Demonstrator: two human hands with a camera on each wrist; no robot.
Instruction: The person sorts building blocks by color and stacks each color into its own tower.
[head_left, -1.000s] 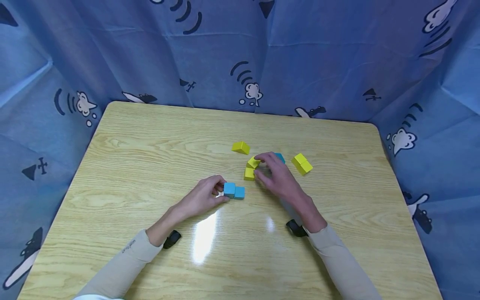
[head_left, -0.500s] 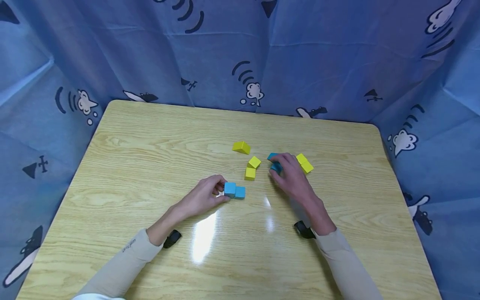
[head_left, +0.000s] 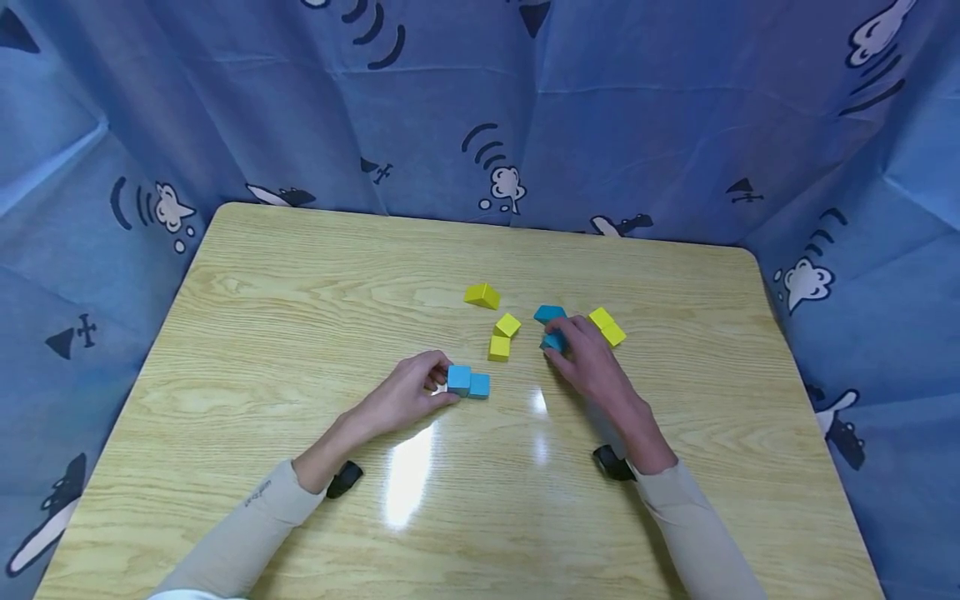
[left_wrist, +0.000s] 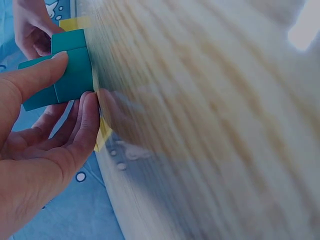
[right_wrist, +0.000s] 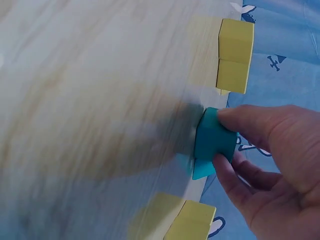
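Observation:
My left hand point(head_left: 408, 390) pinches a small stack of blue blocks point(head_left: 459, 378), thumb on the near side and fingers opposite. In the left wrist view one blue block point(left_wrist: 40, 86) sits on top of two that stand side by side on the table; the thumb crosses the seam between upper and lower block. Farther right, my right hand point(head_left: 588, 358) grips another blue block point(head_left: 553, 342) between thumb and fingers, close to the tabletop. A second blue block point(head_left: 550, 314) lies just behind it, partly hidden in the right wrist view.
Two touching yellow blocks point(head_left: 501, 343) stand between the hands. A yellow wedge-shaped block point(head_left: 482, 295) lies behind them, and a yellow pair point(head_left: 607, 327) sits right of the right hand. A blue patterned curtain point(head_left: 450, 108) surrounds the wooden table point(head_left: 300, 283).
My right hand has left the yellow blocks between the hands, moved right and taken hold of a blue block, which has shifted slightly nearer. The left hand and its stack have stayed put.

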